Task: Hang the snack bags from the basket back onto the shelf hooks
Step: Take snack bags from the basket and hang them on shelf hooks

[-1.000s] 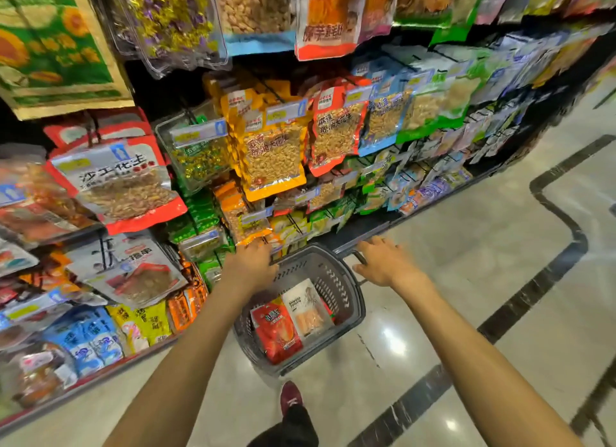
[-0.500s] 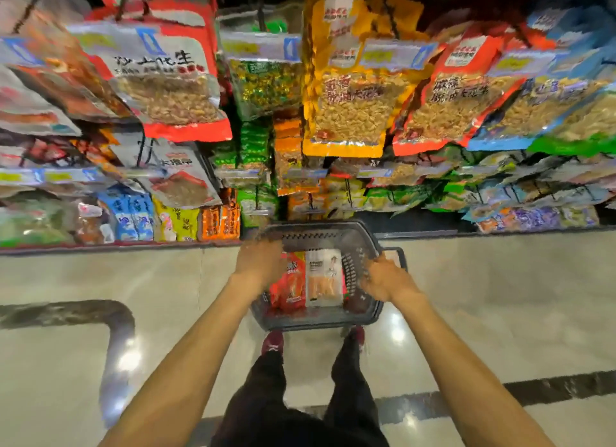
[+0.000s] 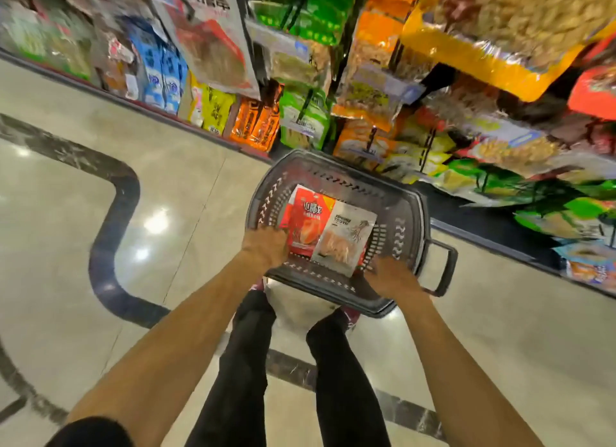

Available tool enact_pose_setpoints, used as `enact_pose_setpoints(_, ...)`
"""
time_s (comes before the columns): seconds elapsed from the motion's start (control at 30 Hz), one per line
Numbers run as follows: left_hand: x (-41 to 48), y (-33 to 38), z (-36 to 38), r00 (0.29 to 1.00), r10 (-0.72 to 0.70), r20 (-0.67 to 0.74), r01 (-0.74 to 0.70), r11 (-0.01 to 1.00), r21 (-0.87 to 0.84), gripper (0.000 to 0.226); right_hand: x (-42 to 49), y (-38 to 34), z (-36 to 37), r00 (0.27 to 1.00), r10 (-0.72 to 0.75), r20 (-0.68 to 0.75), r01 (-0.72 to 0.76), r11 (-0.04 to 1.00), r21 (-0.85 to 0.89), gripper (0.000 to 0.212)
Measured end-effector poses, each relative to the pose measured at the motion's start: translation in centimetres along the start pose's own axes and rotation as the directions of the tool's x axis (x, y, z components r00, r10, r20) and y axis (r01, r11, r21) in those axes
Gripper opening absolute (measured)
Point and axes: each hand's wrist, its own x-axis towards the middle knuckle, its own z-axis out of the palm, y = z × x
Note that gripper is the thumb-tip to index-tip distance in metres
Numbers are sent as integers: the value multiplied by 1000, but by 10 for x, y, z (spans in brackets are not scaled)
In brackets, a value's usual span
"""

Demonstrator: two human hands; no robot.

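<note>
A grey plastic basket [image 3: 336,167] hangs low in front of my legs, close to the bottom of the snack shelf. Inside lie a red snack bag [image 3: 308,220] and, partly over it, a white snack bag [image 3: 346,240]. My left hand [image 3: 266,246] grips the basket's left near rim, its fingers by the red bag's edge. At the right near corner my right hand [image 3: 393,276] grips the rim. Both hands are blurred by motion.
Hanging snack bags [image 3: 301,120] fill the shelf's hooks across the top and right. The basket's folded handle [image 3: 445,270] sticks out to the right. Polished beige floor [image 3: 160,186] with a dark inlaid band lies to the left; my legs and shoes are under the basket.
The view has tipped further down and turned, and the basket has come lower and nearer the shelf's bottom row. Both hands have stayed on the basket's rim.
</note>
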Motion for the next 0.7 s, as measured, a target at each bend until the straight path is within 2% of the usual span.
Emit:
enact_pose_setpoints(0.2,97,-15,73,997,9,72,-1,994,-107,38,118,34,82,998,21,54,-22,1000,11,41)
enact_pose_setpoints(0.3,156,-20,112,997,14,71,2,976,-220,36,171,42,115,996,66,65,-69,997,45,42)
enact_pose_setpoints(0.4,213,-20,145,998,5,70,15,961,-277,39,227,56,147,994,93,57,-99,988,117,51)
enact_pose_setpoints(0.47,245,-15,163,998,-8,70,29,951,-308,40,261,67,167,991,127,31,-131,974,187,50)
enact_pose_setpoints(0.53,277,-13,183,998,-51,38,62,910,-409,38,287,75,181,987,162,12,-159,948,276,46)
enact_pose_setpoints(0.6,303,-11,203,996,-90,14,86,876,-475,35,309,81,194,976,216,-13,-191,886,424,46)
enact_pose_setpoints(0.7,328,-13,225,983,-179,51,177,817,-549,42,331,85,211,936,352,4,-265,699,665,67)
